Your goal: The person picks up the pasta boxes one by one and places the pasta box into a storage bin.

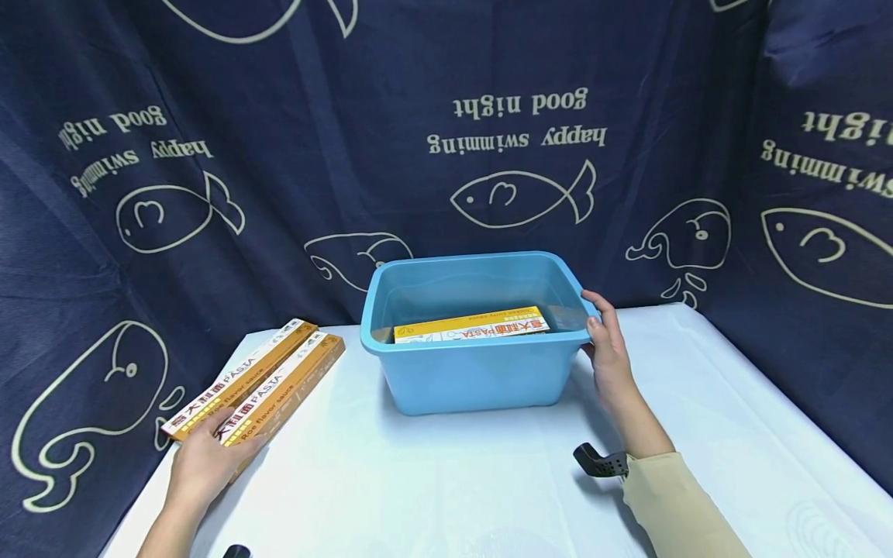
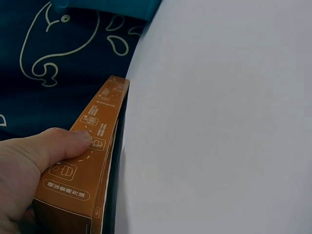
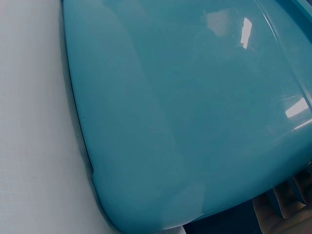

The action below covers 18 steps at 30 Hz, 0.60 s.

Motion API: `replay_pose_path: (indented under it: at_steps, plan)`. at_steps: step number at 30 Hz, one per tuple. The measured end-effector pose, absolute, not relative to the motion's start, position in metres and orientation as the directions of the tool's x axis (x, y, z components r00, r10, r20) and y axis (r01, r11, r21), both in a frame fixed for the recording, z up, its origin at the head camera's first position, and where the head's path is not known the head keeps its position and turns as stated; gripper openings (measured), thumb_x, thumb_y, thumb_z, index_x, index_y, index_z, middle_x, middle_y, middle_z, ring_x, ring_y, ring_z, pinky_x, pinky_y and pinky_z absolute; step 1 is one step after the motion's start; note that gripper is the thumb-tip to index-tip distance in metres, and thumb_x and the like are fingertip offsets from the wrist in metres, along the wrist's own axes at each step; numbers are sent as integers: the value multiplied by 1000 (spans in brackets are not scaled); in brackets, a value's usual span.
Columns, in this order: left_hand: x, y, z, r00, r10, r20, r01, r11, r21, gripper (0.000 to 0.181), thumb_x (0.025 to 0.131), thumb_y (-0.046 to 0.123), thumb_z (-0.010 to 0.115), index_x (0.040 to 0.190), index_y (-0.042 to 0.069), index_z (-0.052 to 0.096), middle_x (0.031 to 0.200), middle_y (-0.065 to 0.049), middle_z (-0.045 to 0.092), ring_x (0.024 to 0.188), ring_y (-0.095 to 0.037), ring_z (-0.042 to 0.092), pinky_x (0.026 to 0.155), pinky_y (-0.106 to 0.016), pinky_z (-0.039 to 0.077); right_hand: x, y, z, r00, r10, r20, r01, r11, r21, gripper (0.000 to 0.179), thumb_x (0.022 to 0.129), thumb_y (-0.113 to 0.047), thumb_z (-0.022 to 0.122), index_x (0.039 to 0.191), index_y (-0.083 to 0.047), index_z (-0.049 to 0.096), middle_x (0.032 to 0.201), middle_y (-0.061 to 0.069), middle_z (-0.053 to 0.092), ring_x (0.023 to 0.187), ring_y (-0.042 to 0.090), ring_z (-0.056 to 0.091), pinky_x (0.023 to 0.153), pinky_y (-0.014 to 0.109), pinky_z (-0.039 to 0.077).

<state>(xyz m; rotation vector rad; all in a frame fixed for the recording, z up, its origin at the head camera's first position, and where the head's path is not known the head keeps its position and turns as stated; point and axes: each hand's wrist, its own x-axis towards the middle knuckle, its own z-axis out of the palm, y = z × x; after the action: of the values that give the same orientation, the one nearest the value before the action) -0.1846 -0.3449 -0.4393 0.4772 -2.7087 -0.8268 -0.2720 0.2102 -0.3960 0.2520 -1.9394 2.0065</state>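
Two flat, long pasta boxes with white and orange sides lie slanted side by side at the left of the table. My left hand (image 1: 205, 461) grips the near end of the right-hand pasta box (image 1: 289, 391), and its thumb (image 2: 73, 144) presses on the orange side. The other pasta box (image 1: 240, 380) lies just left of it. A blue plastic bin (image 1: 474, 380) stands at the centre, with a yellow and white pasta box (image 1: 474, 324) inside. My right hand (image 1: 608, 349) holds the bin's right rim, thumb toward me; its fingers partly show in the right wrist view.
White cloth covers the table (image 1: 418, 488). Behind and along both sides hangs a dark blue curtain (image 1: 391, 178) with fish and whale drawings. A black wrist device (image 1: 600, 463) sits at the right sleeve (image 1: 677, 496).
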Motion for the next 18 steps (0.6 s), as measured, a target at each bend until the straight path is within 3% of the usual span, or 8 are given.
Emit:
replay_pose_path:
  at_steps: [9,14,18]
  plan:
    - [-186,-341,-434,-905,-410,115,-255,737,626,91,75,34,86,147,-3,42,138,-37,49,117,-50,52,93,-59,42,-272,211,-396,-923,115,368,-371,-11,-928,51,102,-34,35,152,-23,34,162,5,25,151,33,20,119,69,12]
    - [-183,-338,-429,-886,-439,150,-245,716,653,89,75,35,86,147,2,46,135,-35,53,114,-46,54,87,-50,43,-272,211,-397,-923,112,369,-370,16,-929,51,103,-35,35,152,-24,34,163,3,24,153,33,18,118,70,12]
    - [-181,-336,-425,-871,-454,187,-211,691,692,85,74,33,87,146,6,49,133,-33,56,110,-40,56,78,-34,41,-272,211,-397,-923,115,367,-367,27,-930,51,103,-36,35,152,-24,34,163,2,24,153,33,18,118,71,12]
